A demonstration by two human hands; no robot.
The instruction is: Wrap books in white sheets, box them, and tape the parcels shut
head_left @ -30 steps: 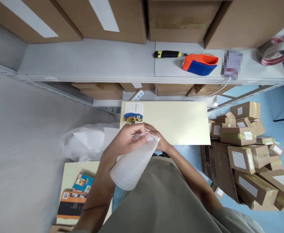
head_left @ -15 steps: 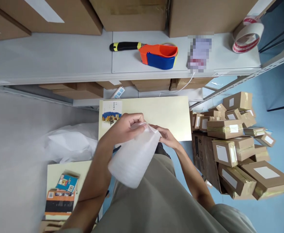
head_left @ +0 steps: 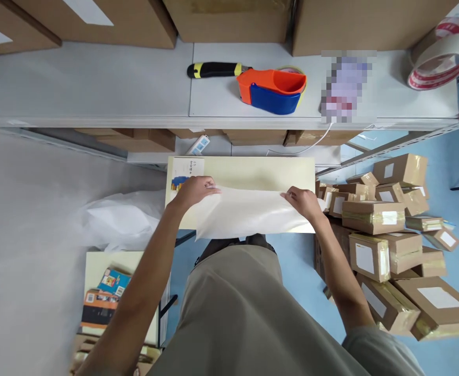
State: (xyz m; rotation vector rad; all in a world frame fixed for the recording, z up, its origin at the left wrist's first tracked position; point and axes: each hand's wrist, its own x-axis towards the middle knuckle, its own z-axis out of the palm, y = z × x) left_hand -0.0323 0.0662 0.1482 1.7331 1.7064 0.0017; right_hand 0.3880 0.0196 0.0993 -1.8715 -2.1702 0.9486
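Observation:
A thin white translucent packing sheet (head_left: 249, 211) is stretched between my two hands over the cream tabletop (head_left: 245, 169), its near edge hanging at the table's front. My left hand (head_left: 197, 190) pinches the sheet's far left corner. At the right end, my right hand (head_left: 303, 202) has its fingers closed on the same far edge. Just behind my left hand lies a book (head_left: 186, 169) with a white and blue cover, partly hidden by the hand and the sheet. Whether the sheet is foam or bubble film I cannot make out.
On the grey shelf ahead are a tape dispenser (head_left: 271, 91), a blurred phone-like item (head_left: 345, 89) and tape rolls (head_left: 441, 60). Taped cartons (head_left: 373, 216) are piled at right. White plastic (head_left: 123, 219) and a side table with packets (head_left: 114, 282) are at left.
The white sheet, bunched up and slanting near my body before, is now spread out wide over the table. My hands have moved apart, the right one farther right.

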